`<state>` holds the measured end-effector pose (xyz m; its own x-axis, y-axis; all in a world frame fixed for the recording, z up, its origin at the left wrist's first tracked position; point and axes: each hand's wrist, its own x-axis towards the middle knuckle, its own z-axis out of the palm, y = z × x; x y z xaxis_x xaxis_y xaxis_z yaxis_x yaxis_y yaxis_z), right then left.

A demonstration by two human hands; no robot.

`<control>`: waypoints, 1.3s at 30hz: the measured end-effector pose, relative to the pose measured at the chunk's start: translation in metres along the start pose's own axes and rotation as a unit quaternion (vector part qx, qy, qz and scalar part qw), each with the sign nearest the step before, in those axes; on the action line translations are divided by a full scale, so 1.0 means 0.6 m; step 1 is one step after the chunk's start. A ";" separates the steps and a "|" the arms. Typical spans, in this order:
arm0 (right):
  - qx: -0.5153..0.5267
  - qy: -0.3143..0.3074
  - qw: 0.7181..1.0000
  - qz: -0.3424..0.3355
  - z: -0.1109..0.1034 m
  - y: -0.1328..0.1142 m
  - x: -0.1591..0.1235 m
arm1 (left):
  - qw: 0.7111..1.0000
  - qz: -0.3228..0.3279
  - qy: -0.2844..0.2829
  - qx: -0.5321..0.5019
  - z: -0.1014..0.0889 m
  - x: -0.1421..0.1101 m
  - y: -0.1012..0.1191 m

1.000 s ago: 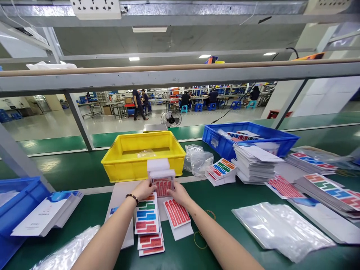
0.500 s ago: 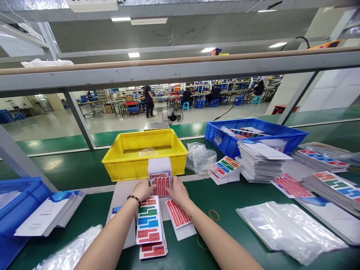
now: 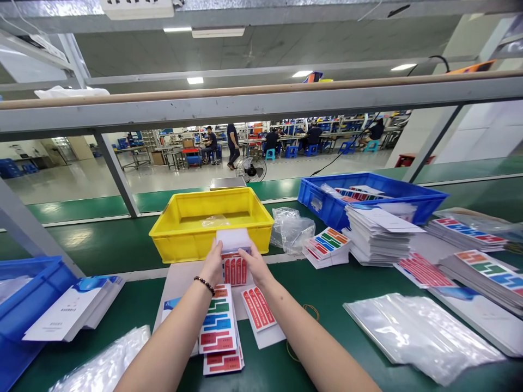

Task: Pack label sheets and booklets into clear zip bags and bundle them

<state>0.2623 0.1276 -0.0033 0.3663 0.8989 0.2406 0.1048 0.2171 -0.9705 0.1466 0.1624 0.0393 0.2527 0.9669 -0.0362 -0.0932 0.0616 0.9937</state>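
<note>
In the head view, my left hand and my right hand are closed around the two sides of a small stack of packets, white on top, beside the front wall of the yellow bin. My right thumb presses on its front. Below the stack a red label sheet shows upright stripes. Nearer to me, between my forearms, lies a pile of multicoloured label sheets. A sheet of red labels rests beside my right wrist. Under these is a pale board, partly hidden by my left arm.
Crumpled clear bags lie right of the yellow bin. A blue bin and tall booklet stack stand farther right, with clear plastic sleeves nearer. At left are booklets and another blue bin. Rubber bands lie on the green table.
Both my hands have moved up along the sides of the stack, and my right thumb has come onto its front. In the background a standing person has walked to the right.
</note>
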 end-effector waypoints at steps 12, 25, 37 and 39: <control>0.046 0.014 0.998 0.049 -0.088 -0.091 -0.131 | 0.989 0.132 0.032 -0.051 -0.140 -0.150 0.115; 0.042 -0.133 0.990 0.034 0.000 -0.125 -0.264 | 0.822 -0.101 0.093 0.552 -0.370 -0.355 0.039; 0.013 -0.246 0.967 0.063 0.064 -0.063 -0.317 | 0.854 -0.112 0.005 0.508 -0.341 -0.370 0.003; 0.026 -0.287 0.951 0.115 0.074 -0.054 -0.326 | 0.872 -0.106 -0.035 0.476 -0.302 -0.372 -0.002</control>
<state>0.1463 -0.0383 -0.0197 -0.1916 0.9814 -0.0107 0.0323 -0.0046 -0.9995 -0.0844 -0.0085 0.0271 0.2279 0.9394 -0.2561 0.7964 -0.0285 0.6041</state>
